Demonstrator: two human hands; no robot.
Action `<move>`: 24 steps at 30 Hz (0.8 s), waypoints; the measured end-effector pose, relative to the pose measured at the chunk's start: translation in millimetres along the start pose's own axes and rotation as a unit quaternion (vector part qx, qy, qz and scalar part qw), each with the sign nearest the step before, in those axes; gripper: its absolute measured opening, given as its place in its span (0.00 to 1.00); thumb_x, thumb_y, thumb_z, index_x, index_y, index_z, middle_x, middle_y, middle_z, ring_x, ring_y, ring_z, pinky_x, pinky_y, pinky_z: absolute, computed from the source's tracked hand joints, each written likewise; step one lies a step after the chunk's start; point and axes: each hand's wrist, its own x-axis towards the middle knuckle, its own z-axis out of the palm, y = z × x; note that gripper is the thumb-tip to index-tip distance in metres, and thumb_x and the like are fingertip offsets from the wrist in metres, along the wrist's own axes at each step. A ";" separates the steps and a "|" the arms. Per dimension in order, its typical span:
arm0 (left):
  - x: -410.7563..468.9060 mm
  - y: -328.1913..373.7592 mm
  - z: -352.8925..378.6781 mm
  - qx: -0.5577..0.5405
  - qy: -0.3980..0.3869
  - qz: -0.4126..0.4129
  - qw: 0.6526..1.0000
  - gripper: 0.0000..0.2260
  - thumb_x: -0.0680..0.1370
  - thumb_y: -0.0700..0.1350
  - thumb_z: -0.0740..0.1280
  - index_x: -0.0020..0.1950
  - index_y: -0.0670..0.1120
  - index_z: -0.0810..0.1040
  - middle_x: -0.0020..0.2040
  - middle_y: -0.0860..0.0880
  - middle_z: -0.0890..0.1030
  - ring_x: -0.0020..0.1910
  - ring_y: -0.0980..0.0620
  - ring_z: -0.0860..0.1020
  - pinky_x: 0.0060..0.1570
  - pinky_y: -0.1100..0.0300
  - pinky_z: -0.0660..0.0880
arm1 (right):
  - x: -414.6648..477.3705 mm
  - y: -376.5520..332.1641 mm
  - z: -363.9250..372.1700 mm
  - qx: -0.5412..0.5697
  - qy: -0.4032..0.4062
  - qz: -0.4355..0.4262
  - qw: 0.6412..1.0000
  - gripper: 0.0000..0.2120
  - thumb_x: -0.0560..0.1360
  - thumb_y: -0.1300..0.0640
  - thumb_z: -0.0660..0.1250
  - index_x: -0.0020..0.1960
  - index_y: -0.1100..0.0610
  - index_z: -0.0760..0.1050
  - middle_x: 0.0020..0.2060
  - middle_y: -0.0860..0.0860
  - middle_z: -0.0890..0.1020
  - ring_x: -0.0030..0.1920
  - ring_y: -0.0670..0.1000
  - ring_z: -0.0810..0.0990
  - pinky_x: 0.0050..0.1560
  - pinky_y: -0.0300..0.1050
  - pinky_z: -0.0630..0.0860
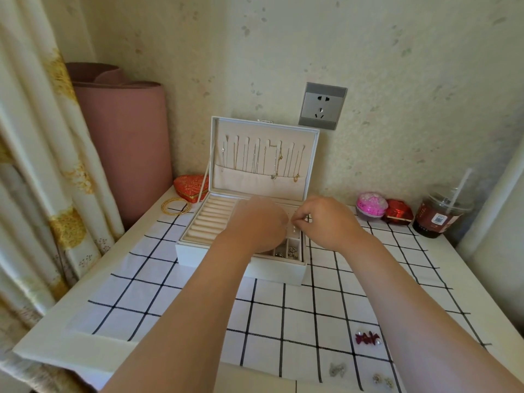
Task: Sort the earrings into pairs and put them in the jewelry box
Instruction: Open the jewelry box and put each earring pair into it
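Earrings of the smallest sort, two pale studs (295, 229), sit on the cushioned panel of the jewelry box (241, 269), just below the grip of the right hand (330, 222). That grip is drawn together, thumb and forefinger tip to tip with the other fingers curled; whether anything is pinched between them is too small to tell. The left hand (256, 225) hovers over the middle of the tray, blurred, with its back to the camera (its fingers are hidden, so its grip cannot be read).

More silver earrings (292, 251) lie in the small front compartments, and ring rolls (209, 219) fill the tray's left side. The lid (283, 131) stands open against the wall, with necklaces (276, 163) hanging inside it.

On the checked cloth (283, 321) near the front edge of the surface (56, 336) lie red bow earrings (367, 338), a silver butterfly pair (337, 369) and flower studs (382, 380), well apart from the box. Gold bangles (175, 207) and a red heart box (190, 187) sit to its left, and an iced drink (439, 219) stands far right.
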 end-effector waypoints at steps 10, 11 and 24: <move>-0.7 4.0 -1.4 -0.012 0.009 0.006 1.000 0.16 0.77 0.52 0.64 0.65 0.59 0.76 0.65 0.52 0.75 0.67 0.48 0.65 0.67 0.50 0.60 | -2.1 15.1 -0.9 0.066 -0.001 0.002 0.998 0.08 0.77 0.54 0.68 0.52 0.44 0.84 0.46 0.43 0.78 0.51 0.48 0.78 0.53 0.49 0.76; -1.1 6.5 -1.4 -0.022 0.018 0.007 1.000 0.16 0.77 0.52 0.64 0.65 0.59 0.76 0.65 0.52 0.75 0.67 0.48 0.65 0.67 0.50 0.60 | -4.4 18.0 -3.3 0.088 0.012 0.010 0.996 0.08 0.77 0.54 0.69 0.54 0.44 0.84 0.47 0.44 0.79 0.51 0.48 0.78 0.54 0.49 0.76; -2.9 116.9 37.2 -0.122 -0.002 0.107 0.987 0.13 0.79 0.48 0.65 0.63 0.54 0.79 0.58 0.54 0.78 0.57 0.53 0.75 0.58 0.53 0.74 | -107.2 127.3 -51.0 0.075 0.020 0.178 0.981 0.11 0.79 0.57 0.68 0.58 0.46 0.82 0.50 0.41 0.81 0.55 0.45 0.78 0.57 0.41 0.72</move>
